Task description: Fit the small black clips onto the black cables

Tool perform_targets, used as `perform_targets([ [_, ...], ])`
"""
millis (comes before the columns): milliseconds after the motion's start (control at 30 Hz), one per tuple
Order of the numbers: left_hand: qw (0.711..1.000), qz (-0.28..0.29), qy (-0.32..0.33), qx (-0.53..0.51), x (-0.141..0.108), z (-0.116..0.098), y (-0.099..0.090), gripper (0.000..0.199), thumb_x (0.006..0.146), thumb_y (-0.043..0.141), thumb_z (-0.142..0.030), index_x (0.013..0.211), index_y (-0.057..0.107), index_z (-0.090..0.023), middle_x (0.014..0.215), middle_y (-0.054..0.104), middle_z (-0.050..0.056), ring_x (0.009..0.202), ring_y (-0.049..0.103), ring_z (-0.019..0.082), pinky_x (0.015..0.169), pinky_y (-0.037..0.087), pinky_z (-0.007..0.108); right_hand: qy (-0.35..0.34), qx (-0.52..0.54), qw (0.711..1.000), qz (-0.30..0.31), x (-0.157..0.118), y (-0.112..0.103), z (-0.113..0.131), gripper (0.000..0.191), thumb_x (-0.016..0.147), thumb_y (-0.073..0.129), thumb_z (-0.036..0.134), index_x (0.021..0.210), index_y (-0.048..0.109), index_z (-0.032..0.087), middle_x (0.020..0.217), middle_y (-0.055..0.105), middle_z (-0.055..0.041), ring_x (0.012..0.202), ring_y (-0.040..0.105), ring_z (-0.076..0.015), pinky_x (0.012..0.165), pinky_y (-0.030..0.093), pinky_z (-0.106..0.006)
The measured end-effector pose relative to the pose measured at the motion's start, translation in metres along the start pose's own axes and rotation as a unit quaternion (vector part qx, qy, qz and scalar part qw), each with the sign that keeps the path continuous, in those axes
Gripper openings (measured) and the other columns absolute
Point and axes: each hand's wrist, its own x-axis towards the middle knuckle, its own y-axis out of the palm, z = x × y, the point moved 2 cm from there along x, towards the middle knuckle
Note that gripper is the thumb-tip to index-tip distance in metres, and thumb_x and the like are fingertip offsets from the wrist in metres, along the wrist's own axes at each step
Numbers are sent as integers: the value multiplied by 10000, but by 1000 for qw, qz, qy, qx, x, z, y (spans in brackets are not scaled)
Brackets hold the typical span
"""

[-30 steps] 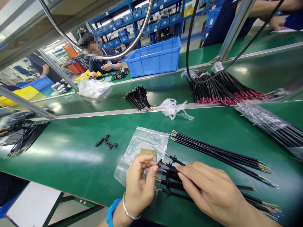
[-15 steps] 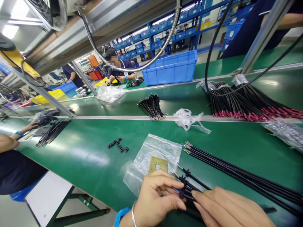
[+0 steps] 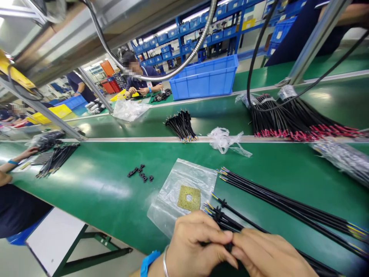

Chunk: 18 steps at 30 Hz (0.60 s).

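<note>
My left hand [image 3: 198, 244], with a blue band and a silver bangle at its wrist, is closed on a small black part, mostly hidden by the fingers. Fingertips touching it, my right hand [image 3: 268, 252] is pinched on the same black piece or its cable. Just beyond the hands lie black cables with black fittings [image 3: 219, 215] near their coloured wire ends. A square yellowish plate [image 3: 188, 197] with a round hole rests on a clear plastic bag [image 3: 170, 204]. To the right is a bundle of long black cables [image 3: 276, 200].
Small black rings [image 3: 141, 173] lie left of the bag. Farther back are a short cable bundle [image 3: 181, 125], crumpled plastic [image 3: 225, 140], red-tipped cables [image 3: 288, 119] and a blue bin [image 3: 204, 80]. Another person's hand [image 3: 29, 152] is at the left; a seated person works across the bench.
My fingers have closed in tighter around the black part and moved slightly lower, uncovering more of the yellowish plate. The whole view has shifted a little.
</note>
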Motion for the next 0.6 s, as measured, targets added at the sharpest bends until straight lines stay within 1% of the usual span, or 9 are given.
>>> perform_targets([
  [100,999,-2,-34,6,7,-1,-2,186,699,843,-260,874,795,-219,703,726,55,614,672,139,587,546,219,29,14,998,61,7,-8,1,187,937,417,100,848,534,215,685,583,10,595,568,-118,568,445,-244],
  [167,999,9,-48,4,10,1,-3,177,708,838,-252,867,789,-192,713,721,59,642,669,141,614,544,226,40,24,996,80,9,-10,0,164,933,426,98,859,524,206,705,562,2,613,533,-129,581,428,-260],
  [267,999,26,-45,2,11,4,-1,181,712,834,-207,880,779,-168,733,718,62,668,664,140,628,540,226,46,31,995,84,7,-9,-3,185,925,411,70,817,483,202,683,513,9,593,470,-125,560,381,-260],
  [400,999,34,-29,7,10,9,2,212,717,826,-175,922,773,-174,764,726,61,698,673,144,647,552,228,55,37,995,74,4,-6,-6,189,930,402,67,810,442,207,676,487,24,577,442,-111,557,358,-242],
  [600,999,37,-21,29,6,14,5,210,740,809,-187,945,763,-198,781,731,55,702,682,156,644,566,254,89,78,986,114,7,-5,-8,208,946,383,79,798,437,214,667,499,41,553,448,-91,539,338,-223],
])
